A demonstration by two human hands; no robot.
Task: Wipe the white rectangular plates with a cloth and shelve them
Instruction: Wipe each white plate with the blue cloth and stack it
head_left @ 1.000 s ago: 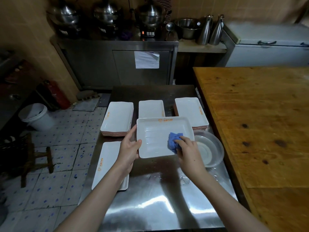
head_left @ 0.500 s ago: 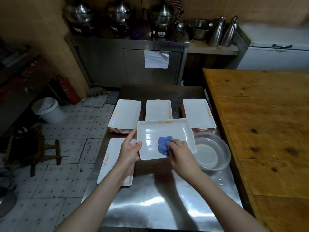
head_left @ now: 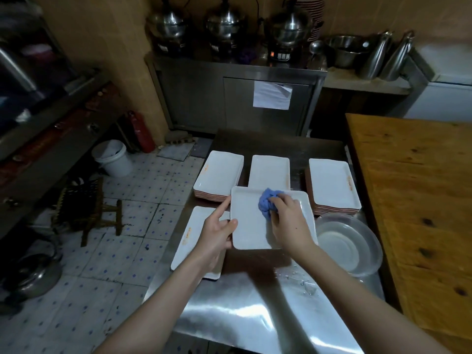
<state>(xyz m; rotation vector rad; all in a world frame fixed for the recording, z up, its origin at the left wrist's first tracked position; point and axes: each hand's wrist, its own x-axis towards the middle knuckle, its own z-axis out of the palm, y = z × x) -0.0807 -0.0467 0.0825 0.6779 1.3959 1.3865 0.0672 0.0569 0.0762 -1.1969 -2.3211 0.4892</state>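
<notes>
A white rectangular plate is held above the steel table. My left hand grips its left edge, thumb on the rim and forefinger stretched along the side. My right hand holds a bunched blue cloth and presses it on the plate's far middle. Behind are a left stack of plates, a middle stack and a right stack. Another plate lies under my left hand.
A clear bowl with water stands right of the held plate, with drops on the steel near it. A wooden table borders the right side. Pots stand on a steel cabinet behind. A white bucket and stool are on the tiled floor at left.
My right hand has carried the blue cloth from the plate's near right part toward its far middle. The left hand keeps its hold, and the camera view has shifted left.
</notes>
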